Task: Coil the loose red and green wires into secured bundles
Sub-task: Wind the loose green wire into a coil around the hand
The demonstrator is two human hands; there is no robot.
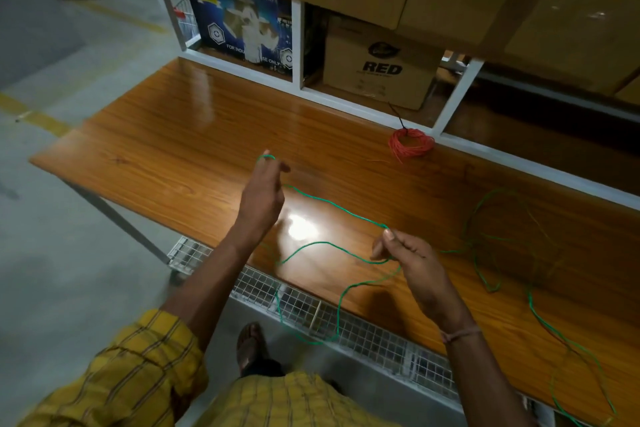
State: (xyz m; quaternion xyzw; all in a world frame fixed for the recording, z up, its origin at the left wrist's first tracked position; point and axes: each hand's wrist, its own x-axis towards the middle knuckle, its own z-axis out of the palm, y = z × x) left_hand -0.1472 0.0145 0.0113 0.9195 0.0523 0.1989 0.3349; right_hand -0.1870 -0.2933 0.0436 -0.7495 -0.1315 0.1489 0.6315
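Note:
A thin green wire (332, 208) stretches in the air between my two hands over the wooden table (180, 135). My left hand (261, 194) is raised, fingers up, with a small loop of the wire around its fingertips. My right hand (412, 256) pinches the wire between thumb and fingers. From there the wire droops past the table's front edge and trails loosely across the table to the right. A red wire coil (410, 146), tied with a black cable tie, lies at the back of the table.
A white shelf frame (298, 45) behind the table holds a cardboard box marked RED (377, 69) and a blue tape carton (242, 24). More cardboard boxes sit above. A wire mesh tray (304, 308) runs under the table's front edge. Grey floor lies left.

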